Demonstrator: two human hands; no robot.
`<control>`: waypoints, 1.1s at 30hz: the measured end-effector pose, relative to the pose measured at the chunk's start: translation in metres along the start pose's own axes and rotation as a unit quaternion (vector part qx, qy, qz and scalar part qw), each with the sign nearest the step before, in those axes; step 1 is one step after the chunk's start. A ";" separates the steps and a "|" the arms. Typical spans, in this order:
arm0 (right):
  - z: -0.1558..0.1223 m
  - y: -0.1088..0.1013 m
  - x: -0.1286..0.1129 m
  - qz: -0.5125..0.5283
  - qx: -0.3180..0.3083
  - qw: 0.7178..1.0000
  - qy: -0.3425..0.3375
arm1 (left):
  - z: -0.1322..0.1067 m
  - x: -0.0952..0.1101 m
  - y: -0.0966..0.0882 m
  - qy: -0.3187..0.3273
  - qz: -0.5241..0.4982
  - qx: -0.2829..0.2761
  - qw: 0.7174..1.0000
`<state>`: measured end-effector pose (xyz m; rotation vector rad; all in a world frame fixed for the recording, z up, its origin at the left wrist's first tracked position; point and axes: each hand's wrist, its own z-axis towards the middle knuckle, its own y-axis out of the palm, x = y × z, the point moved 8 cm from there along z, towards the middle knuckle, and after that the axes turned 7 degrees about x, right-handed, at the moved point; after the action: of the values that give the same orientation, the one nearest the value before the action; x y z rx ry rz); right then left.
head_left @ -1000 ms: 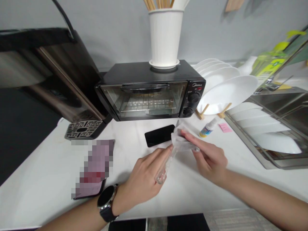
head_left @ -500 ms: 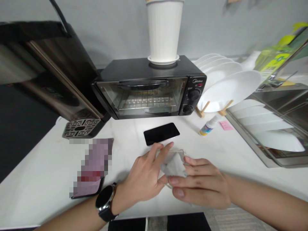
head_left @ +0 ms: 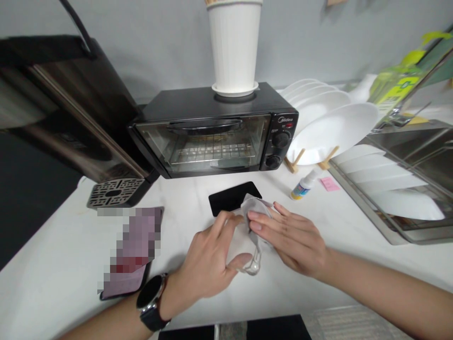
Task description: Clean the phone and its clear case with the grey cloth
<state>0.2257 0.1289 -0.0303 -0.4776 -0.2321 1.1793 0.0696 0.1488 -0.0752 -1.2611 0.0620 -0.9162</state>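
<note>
We see the left hand in a narrow grip around a clear piece, held over the counter; the right hand presses a cloth onto it. A slick surface could let the piece slip onto the phone just beyond

A crumpled white wipe, thin and soft-looking, lay folded over the upper part of a clear piece, whose exact kind was hard to tell. The right hand pressed the wipe against it with its fingertips. The left hand gripped the transparent piece, which sat tilted, with its glossy lower end showing below the wipe's loose edge.
</note>
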 end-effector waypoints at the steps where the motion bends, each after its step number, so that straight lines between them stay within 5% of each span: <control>1: -0.001 0.001 0.001 0.000 -0.002 1.000 0.008 | 0.001 -0.001 0.000 -0.005 0.006 0.000 1.000; 13: 0.014 -0.004 -0.030 0.050 -0.012 0.994 -0.098 | -0.001 -0.008 0.006 -0.050 0.000 -0.026 0.998; 29: 0.007 0.008 0.027 0.032 0.041 0.996 0.079 | 0.031 -0.001 -0.002 -0.045 0.018 0.013 0.999; 33: 0.016 0.005 0.024 0.026 0.068 0.997 0.038 | 0.047 0.007 0.007 -0.025 -0.010 0.044 0.999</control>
<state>0.2239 0.1563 -0.0203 -0.4091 -0.0739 1.2164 0.1017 0.1814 -0.0613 -1.2035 -0.0301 -0.8943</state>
